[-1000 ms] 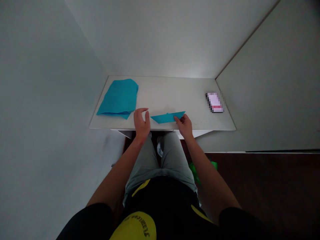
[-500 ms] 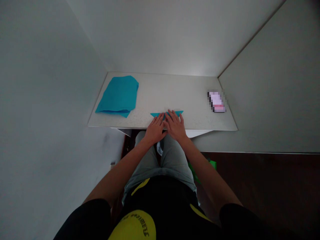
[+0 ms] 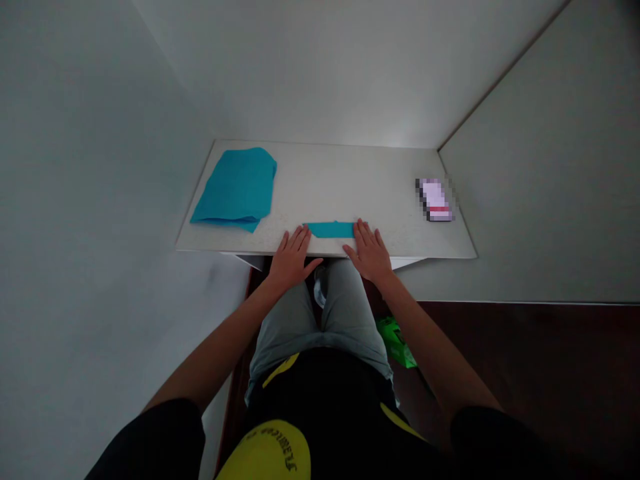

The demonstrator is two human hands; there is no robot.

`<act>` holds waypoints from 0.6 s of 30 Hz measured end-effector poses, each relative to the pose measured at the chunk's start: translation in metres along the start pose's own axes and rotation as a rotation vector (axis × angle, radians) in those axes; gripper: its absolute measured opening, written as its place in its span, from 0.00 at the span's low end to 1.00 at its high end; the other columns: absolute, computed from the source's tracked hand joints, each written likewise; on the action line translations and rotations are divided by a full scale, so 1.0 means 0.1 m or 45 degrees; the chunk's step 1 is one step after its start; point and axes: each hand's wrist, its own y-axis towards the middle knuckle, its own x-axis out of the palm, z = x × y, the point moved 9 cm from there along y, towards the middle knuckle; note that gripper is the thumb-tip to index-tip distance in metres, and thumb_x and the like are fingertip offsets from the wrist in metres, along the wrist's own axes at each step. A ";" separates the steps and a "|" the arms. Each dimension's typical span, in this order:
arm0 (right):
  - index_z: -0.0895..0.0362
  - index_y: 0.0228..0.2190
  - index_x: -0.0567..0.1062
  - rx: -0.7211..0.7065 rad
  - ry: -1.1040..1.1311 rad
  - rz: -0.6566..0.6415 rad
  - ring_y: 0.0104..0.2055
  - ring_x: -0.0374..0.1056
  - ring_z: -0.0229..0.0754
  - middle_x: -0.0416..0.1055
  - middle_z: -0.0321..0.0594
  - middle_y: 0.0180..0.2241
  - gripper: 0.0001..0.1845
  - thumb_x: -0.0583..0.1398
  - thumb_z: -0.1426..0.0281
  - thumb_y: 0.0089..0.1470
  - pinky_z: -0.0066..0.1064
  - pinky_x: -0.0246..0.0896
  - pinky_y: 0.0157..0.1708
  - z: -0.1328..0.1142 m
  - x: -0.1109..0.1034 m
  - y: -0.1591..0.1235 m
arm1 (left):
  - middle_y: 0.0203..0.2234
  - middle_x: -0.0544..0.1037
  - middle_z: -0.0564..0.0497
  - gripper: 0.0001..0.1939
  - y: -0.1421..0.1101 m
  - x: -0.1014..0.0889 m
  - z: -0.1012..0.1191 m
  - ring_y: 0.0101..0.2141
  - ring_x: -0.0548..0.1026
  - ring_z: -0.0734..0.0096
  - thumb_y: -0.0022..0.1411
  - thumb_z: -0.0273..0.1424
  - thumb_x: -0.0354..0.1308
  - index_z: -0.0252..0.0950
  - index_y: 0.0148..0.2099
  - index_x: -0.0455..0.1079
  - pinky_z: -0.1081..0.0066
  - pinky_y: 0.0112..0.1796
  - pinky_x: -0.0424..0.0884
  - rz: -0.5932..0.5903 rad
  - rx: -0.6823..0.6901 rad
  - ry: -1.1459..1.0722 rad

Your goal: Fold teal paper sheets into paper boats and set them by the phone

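A narrow folded strip of blue paper (image 3: 332,230) lies flat near the front edge of the white tabletop (image 3: 345,180). My left hand (image 3: 291,255) rests open on the strip's left end, fingers stretched forward and thumb pointing right. On the right end lies my right hand (image 3: 371,251), also open, its fingertips covering that end. The middle of the strip shows between the two hands, while both ends are partly hidden under the fingers.
A larger stack of blue sheets (image 3: 237,187) lies at the tabletop's left. Near the right edge is a blurred-out phone (image 3: 436,200). Walls enclose the back and both sides. Below, a green bag (image 3: 397,343) sits on the dark floor.
My hands have slid apart from the strip's middle, left hand to the left and right hand to the right. More of the blue paper shows between them.
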 end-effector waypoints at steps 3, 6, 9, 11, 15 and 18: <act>0.64 0.79 0.49 0.001 -0.004 0.016 0.82 0.43 0.57 0.44 0.56 0.80 0.45 0.41 0.46 0.77 0.58 0.35 0.80 -0.02 -0.01 0.00 | 0.79 0.51 0.32 0.42 0.11 -0.02 0.18 0.80 0.46 0.47 0.79 0.49 0.46 0.23 0.81 0.51 0.44 0.77 0.44 0.054 -0.001 0.001; 0.65 0.79 0.50 0.002 0.003 0.019 0.82 0.43 0.57 0.45 0.57 0.80 0.45 0.41 0.46 0.77 0.58 0.35 0.79 -0.03 0.00 0.01 | 0.79 0.53 0.33 0.39 0.23 0.04 0.36 0.79 0.49 0.49 0.80 0.47 0.44 0.25 0.80 0.52 0.45 0.77 0.43 0.026 0.078 -0.043; 0.65 0.79 0.51 0.011 0.013 0.019 0.82 0.44 0.57 0.45 0.57 0.80 0.45 0.41 0.46 0.77 0.57 0.35 0.79 -0.03 0.01 0.01 | 0.78 0.57 0.32 0.38 0.32 0.07 0.22 0.78 0.54 0.47 0.79 0.45 0.47 0.24 0.79 0.54 0.46 0.76 0.48 0.025 -0.004 -0.127; 0.64 0.78 0.53 0.016 0.016 0.034 0.82 0.45 0.57 0.47 0.56 0.79 0.45 0.42 0.45 0.77 0.56 0.35 0.79 -0.03 0.00 0.01 | 0.77 0.58 0.30 0.42 0.38 0.02 -0.01 0.77 0.55 0.43 0.76 0.48 0.55 0.24 0.79 0.55 0.46 0.74 0.53 0.077 -0.113 -0.197; 0.61 0.77 0.56 0.036 0.050 0.088 0.80 0.48 0.59 0.54 0.56 0.77 0.44 0.47 0.44 0.75 0.57 0.39 0.78 -0.01 -0.06 0.01 | 0.67 0.73 0.33 0.36 0.49 -0.07 -0.39 0.68 0.68 0.42 0.64 0.46 0.71 0.33 0.68 0.71 0.47 0.68 0.63 0.135 -0.178 -0.375; 0.57 0.75 0.60 0.058 0.124 0.110 0.77 0.52 0.62 0.60 0.57 0.74 0.44 0.54 0.43 0.71 0.58 0.46 0.74 0.01 -0.14 0.05 | 0.55 0.81 0.40 0.27 0.55 -0.08 -0.47 0.58 0.75 0.46 0.59 0.43 0.75 0.37 0.56 0.77 0.49 0.63 0.67 0.124 -0.140 -0.555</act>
